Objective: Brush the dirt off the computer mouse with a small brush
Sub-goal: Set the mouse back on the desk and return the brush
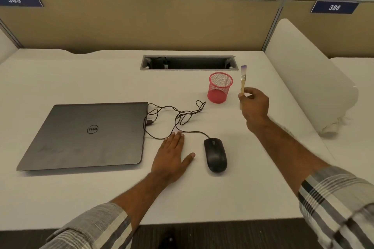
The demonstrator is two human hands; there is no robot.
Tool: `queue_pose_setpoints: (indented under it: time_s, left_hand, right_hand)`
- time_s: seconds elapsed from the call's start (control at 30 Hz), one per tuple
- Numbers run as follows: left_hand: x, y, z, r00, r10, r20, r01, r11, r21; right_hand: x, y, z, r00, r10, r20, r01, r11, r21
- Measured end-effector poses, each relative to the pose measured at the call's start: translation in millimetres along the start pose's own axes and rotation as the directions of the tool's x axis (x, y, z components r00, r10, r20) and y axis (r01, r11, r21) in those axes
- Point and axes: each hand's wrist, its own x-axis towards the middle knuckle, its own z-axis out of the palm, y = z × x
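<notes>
Right hand (254, 105) up above the white counter (81, 198), pinching the wooden handle of a small paintbrush (242, 83) — bristles pointing up, purple-tinged at the tip. Just left of it, a red mesh pen cup (220, 88), upright. Left hand (172, 157) flat on the counter, fingers straight and close together, thumb splayed toward the black computer mouse (215, 154) — near it, not touching. Mouse cable (182, 115) looping in a tangle back to a closed grey Dell laptop (87, 135) at left. Fingertips lying at the cable.
</notes>
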Motion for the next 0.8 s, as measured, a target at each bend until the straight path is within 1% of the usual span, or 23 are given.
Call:
queue_pose_setpoints:
  time_s: [0.23, 0.33, 0.4, 0.47, 0.57, 0.7, 0.8]
  left_hand:
    - [21, -2, 3, 0.999, 0.013, 0.029, -0.014, 0.999, 0.033]
    - [21, -4, 5, 0.999, 0.015, 0.029, -0.017, 0.999, 0.036]
    - [21, -4, 5, 0.999, 0.016, 0.027, -0.017, 0.999, 0.038]
    - [22, -3, 5, 1.000, 0.012, 0.019, -0.013, 0.999, 0.039]
    - [22, -3, 5, 1.000, 0.012, 0.019, -0.012, 0.999, 0.041]
    - [22, -2, 4, 1.000, 0.004, 0.030, -0.005, 0.999, 0.039]
    - [24, -2, 4, 0.999, -0.004, 0.041, 0.002, 0.999, 0.042]
  right_hand:
    - [48, -24, 38, 0.995, -0.075, 0.070, 0.082, 0.991, -0.104]
    - [70, -29, 52, 0.990, -0.135, 0.044, 0.140, 0.982, -0.127]
    - [85, -32, 60, 0.989, -0.148, 0.027, 0.150, 0.975, -0.162]
    - [97, -35, 67, 0.991, -0.132, 0.014, 0.133, 0.973, -0.188]
    - [109, -33, 76, 0.995, -0.095, -0.035, 0.076, 0.926, -0.370]
    - [116, -24, 87, 0.997, 0.036, -0.066, -0.065, 0.854, -0.516]
    - [120, -16, 99, 0.993, 0.097, -0.064, -0.116, 0.788, -0.605]
